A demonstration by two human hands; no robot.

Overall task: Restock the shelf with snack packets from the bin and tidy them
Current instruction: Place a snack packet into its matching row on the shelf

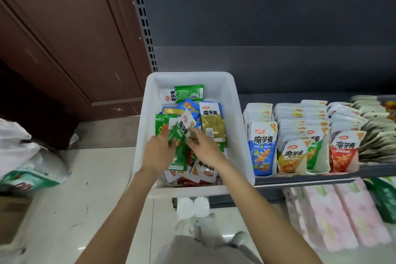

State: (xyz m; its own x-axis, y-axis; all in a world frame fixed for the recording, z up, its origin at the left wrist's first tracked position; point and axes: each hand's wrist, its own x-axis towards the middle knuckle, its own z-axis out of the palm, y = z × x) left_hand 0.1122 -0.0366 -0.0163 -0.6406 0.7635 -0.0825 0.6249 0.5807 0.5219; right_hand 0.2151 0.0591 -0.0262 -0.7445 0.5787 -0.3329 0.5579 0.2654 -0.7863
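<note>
Green-and-white foil fills the grip of the left hand (157, 152), whose fingers (169, 140) curl round a small bunch of green snack packets (179, 148) held upright over the middle of a white plastic bin (242, 135). Just beside it, the right hand (203, 146) reaches in from the right, its fingers pinching the top edge of the same bunch; motion blur hides the exact fingertip contact. Below and around both hands, loose packets lie jumbled in the bin: a green one (188, 92) flat against the far wall, a gold one (213, 122) face up on the right, blue ones (190, 106) between them, red and white ones (203, 169) near the front wall. The bin sits at the left end of a dark grey shelf (300, 180), touching the first of several upright rows of packets, fronted by a blue packet (262, 150), a yellow one (291, 156) and a red one (344, 152). Pink-wrapped packs (334, 214) lie on the level beneath. A brown wooden door (64, 38) and pale tiled floor (96, 178) stand left, with white bags (25, 152) heaped there.
</note>
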